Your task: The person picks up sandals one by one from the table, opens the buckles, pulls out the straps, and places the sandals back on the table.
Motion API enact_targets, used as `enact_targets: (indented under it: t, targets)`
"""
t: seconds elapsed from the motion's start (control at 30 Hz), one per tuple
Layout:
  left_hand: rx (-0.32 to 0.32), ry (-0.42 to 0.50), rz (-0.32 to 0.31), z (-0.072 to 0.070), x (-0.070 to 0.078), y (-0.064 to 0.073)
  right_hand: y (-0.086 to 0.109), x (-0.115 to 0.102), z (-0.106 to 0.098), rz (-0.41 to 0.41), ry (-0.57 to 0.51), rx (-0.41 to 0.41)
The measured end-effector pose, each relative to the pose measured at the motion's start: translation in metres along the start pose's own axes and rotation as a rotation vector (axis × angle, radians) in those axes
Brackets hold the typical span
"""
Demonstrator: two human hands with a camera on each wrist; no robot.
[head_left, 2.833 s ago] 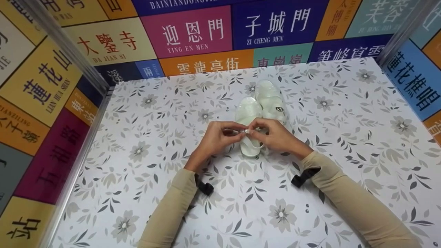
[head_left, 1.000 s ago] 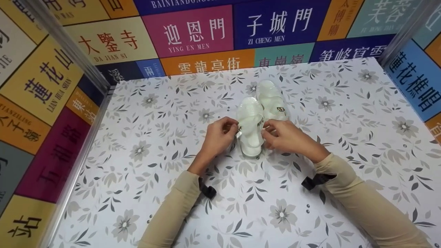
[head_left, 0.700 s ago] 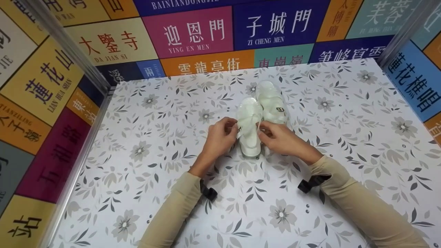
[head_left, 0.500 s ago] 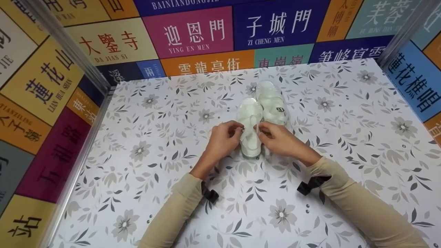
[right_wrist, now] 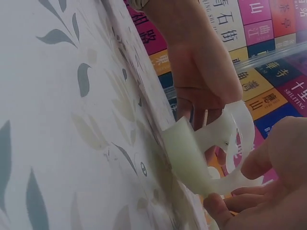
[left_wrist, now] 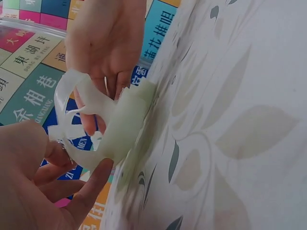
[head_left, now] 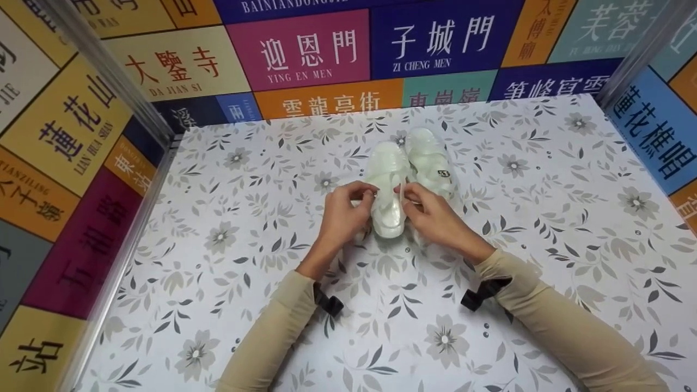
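A pale green, translucent sandal (head_left: 389,218) lies between the two hands in the head view, its heel toward the person. The left hand (head_left: 346,212) pinches its strap by the left side; in the left wrist view, small shiny bits show at those fingers (left_wrist: 62,155). From the other side the right hand (head_left: 433,215) pinches the strap, and the right wrist view shows its thumb close to the sole (right_wrist: 184,153). A matching sandal (head_left: 427,149) with a small dark emblem sits just beyond to the right, partly covered by the right hand.
The table (head_left: 245,326) wears a white covering printed with grey flowers and leaves. Walls of coloured panels (head_left: 305,49) with lettering stand at the back, left and right. A dark wrist strap piece (head_left: 329,305) hangs under each sleeve.
The nearer sandal has shifted a little away from the person and to the left, both hands moving with it. Earlier, both hands met over the strap; now they are apart on either side.
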State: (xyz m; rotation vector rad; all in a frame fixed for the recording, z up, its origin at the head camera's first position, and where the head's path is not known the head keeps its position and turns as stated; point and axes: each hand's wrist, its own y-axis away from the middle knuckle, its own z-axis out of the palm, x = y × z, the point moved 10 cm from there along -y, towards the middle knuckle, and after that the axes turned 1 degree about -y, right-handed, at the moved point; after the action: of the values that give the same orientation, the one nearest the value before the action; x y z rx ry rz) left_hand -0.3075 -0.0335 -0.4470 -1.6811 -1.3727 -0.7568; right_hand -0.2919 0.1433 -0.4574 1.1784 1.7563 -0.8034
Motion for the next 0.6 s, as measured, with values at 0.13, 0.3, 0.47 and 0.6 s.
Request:
enact_targets:
  t: [0.13, 0.3, 0.47, 0.6]
  targets:
    - [0.060, 0.029, -0.017, -0.007, -0.007, -0.005, -0.010, -0.001, 0.003, -0.011, -0.085, 0.021]
    - [0.124, 0.023, -0.052, -0.018, -0.019, -0.014, -0.027, -0.002, 0.011, -0.028, -0.160, 0.048]
    - [0.156, 0.030, -0.109, -0.021, -0.031, -0.023, -0.043, 0.002, 0.020, -0.014, -0.232, 0.055]
    - [0.166, 0.037, -0.151, -0.021, -0.041, -0.029, -0.056, 0.009, 0.023, 0.005, -0.247, 0.067]
